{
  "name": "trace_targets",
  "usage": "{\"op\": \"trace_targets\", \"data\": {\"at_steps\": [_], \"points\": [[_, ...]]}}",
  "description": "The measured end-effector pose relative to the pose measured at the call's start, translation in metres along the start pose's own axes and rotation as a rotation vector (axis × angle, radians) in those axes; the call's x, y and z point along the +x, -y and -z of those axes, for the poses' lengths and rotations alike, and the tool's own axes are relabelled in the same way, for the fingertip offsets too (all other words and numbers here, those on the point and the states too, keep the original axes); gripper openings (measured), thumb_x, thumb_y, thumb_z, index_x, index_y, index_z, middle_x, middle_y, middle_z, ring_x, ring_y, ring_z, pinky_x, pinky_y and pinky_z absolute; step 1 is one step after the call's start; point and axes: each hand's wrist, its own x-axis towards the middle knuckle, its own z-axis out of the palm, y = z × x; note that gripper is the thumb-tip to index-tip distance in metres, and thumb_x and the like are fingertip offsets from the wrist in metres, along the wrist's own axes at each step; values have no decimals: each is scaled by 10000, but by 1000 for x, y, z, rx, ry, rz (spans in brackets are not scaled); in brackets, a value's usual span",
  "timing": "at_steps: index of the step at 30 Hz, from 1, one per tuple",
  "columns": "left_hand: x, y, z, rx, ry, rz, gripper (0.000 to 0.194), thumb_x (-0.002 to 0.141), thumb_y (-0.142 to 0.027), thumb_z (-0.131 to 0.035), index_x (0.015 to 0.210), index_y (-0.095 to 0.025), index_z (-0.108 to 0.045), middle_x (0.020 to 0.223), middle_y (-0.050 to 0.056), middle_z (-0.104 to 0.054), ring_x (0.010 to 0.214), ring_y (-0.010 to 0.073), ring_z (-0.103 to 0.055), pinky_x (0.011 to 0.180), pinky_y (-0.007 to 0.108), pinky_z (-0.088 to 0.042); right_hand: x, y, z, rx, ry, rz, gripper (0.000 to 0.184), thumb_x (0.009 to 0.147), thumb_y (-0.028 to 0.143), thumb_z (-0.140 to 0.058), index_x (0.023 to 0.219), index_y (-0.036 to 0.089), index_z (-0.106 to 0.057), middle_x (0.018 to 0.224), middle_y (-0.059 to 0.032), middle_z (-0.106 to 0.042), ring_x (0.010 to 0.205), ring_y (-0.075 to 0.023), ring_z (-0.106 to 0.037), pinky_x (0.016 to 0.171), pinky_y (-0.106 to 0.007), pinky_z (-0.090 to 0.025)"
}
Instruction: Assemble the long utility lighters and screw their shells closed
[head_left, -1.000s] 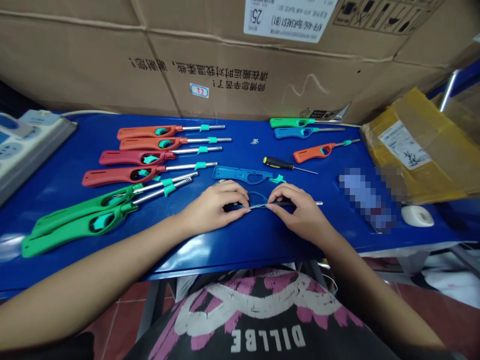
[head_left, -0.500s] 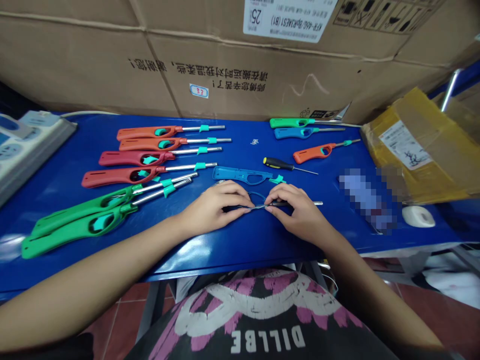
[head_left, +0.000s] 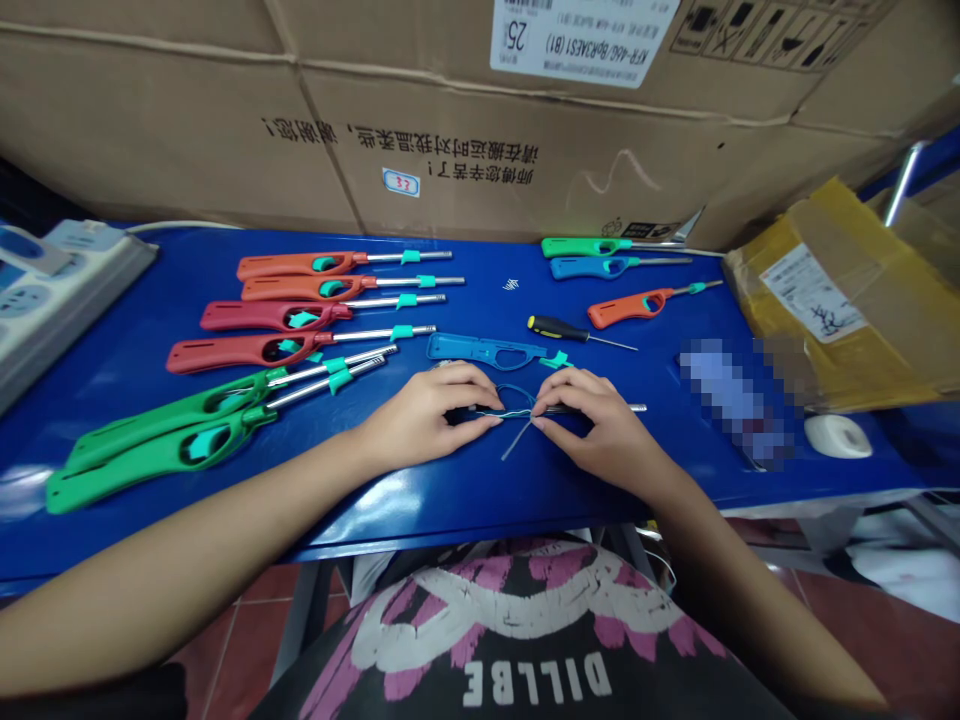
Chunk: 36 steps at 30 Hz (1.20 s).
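Wires (head_left: pixel 514 414): between the fingertips of both hands, near the front of the table (head_left: pixel 420 510); a blue loop arches just behind.
Strand (head_left: pixel 517 438): pale and thin, slanting from the right fingertips toward the person.
Right hand (head_left: pixel 590 415): thumb and forefinger pinched on the strand, at the wires.
Left hand (head_left: pixel 431 415): thumb and forefinger tips close about the wires' other end; cannot tell whether they grip.
Rod (head_left: pixel 638 407): metal, partly hidden by the right hand, its tip out to the right.
Shell (head_left: pixel 469 347): blue, just beyond the left hand; a teal clip (head_left: pixel 555 360) at its right end.
Screwdriver (head_left: pixel 559 328): black and yellow, beyond the right hand.
Left row: two orange lighters (head_left: pixel 281 265), two red lighters (head_left: pixel 232 354), two green lighters (head_left: pixel 127 475), nozzles pointing right.
Right group: one green lighter (head_left: pixel 574 246), one blue lighter (head_left: pixel 577 268), one orange lighter (head_left: pixel 619 312).
Table ends: power strip (head_left: pixel 67 262) left; yellow-taped box (head_left: pixel 870 285) right.
Back: large carton (head_left: pixel 187 120), its printing upside down.
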Motion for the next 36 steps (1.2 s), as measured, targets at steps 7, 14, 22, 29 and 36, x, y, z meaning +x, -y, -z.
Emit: {"op": "trace_targets", "data": {"at_steps": [7,14,22,29,36], "points": [[1,-11,12,217,48,60,173,968,-259,-616,1048,-150,-723,1018,78,-721,959,201,-657,880,351,-545,0,-3,-11,-80,-76,28,75,928,235,-693,879,236,-636,961,-4,-691,935,-198,-620,856,-373,-355],[-1,-18,28,384,183,194,198,928,-358,-685,1025,-188,-710,1017,51,-693,970,232,-649,854,377,-538,0,-3,-13,-137,-85,36,90,952,263,-667,880,232,-623,954,-5,-693,911,-201,-608,834,-360,-351],[-1,-18,25,278,136,278,96,932,-257,-669,968,-171,-691,1004,41,-636,881,180,-643,791,321,-538,-1,3,-10,-170,-105,74,119,907,272,-724,910,231,-612,964,-2,-701,927,-210,-623,863,-381,-372],[-4,-17,26,333,153,313,115,931,-261,-661,984,-171,-710,1006,50,-640,852,185,-645,762,328,-544,13,-19,12,-172,-353,-45,34,908,205,-635,934,226,-642,906,-37,-671,812,-212,-628,789,-377,-488],[-4,-19,25,332,209,333,140,959,-242,-614,956,-166,-732,969,61,-664,889,205,-660,826,348,-553,23,-36,24,-339,-35,38,233,931,198,-600,1154,225,-663,1158,-93,-636,1060,-281,-633,912,-438,-522]]}}
